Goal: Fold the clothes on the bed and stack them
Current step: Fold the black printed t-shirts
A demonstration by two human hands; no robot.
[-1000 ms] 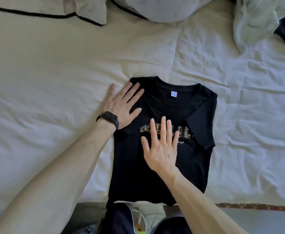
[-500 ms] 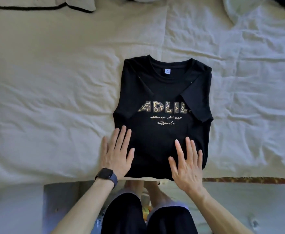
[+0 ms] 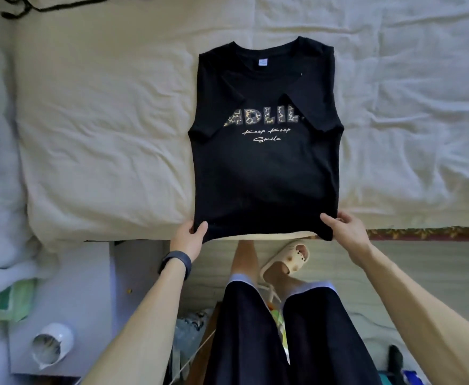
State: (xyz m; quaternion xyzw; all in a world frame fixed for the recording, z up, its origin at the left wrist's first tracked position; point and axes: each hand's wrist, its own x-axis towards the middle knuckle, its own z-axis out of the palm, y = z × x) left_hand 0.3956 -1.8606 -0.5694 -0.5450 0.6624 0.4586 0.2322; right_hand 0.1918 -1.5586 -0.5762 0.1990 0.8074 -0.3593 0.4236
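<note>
Left hand (image 3: 189,238) and right hand (image 3: 345,228), flat on the cloth half a second earlier, now each pinch a hem corner of the black T-shirt (image 3: 266,173). It lies with sleeves folded in on the bed (image 3: 103,129), collar farthest.

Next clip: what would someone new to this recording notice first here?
The black T-shirt lies front up on the bed, sleeves folded in over its leopard-print lettering. The left hand and right hand each pinch a bottom corner at the bed's near edge.
</note>
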